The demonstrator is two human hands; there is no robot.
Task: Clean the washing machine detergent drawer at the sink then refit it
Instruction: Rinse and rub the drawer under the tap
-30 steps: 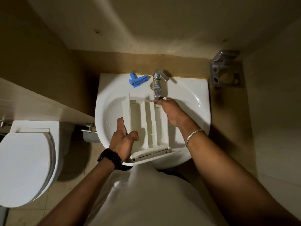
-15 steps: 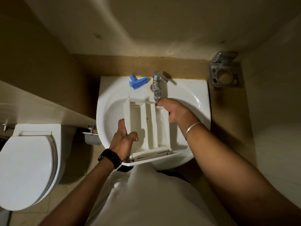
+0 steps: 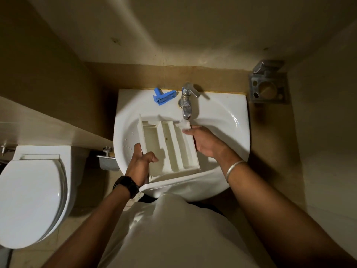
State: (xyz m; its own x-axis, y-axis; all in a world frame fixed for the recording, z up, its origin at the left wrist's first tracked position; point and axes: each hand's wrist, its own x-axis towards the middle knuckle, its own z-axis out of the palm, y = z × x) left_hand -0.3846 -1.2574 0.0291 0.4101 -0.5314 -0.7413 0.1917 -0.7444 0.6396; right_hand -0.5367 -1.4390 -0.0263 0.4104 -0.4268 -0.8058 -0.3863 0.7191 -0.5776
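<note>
A white detergent drawer [image 3: 170, 149] with three long compartments lies over the white sink [image 3: 228, 117], its front panel toward me. My left hand [image 3: 141, 163] grips its near left wall, thumb inside the left compartment. My right hand [image 3: 206, 142] holds the drawer's right side, fingers reaching its far right corner. Water runs from the chrome tap [image 3: 186, 105] onto that corner and my fingertips. A blue plastic insert [image 3: 164, 96] lies on the sink's back ledge, left of the tap.
A white toilet [image 3: 32, 200] with its lid down stands at the left. A metal paper holder [image 3: 108, 159] sits between toilet and sink. A metal cup holder [image 3: 268, 89] is fixed to the wall at the right. Walls close in on three sides.
The drawer has tilted slightly, its far end swinging left. My right hand slid back along the drawer's right side, with water now hitting the far right corner.
</note>
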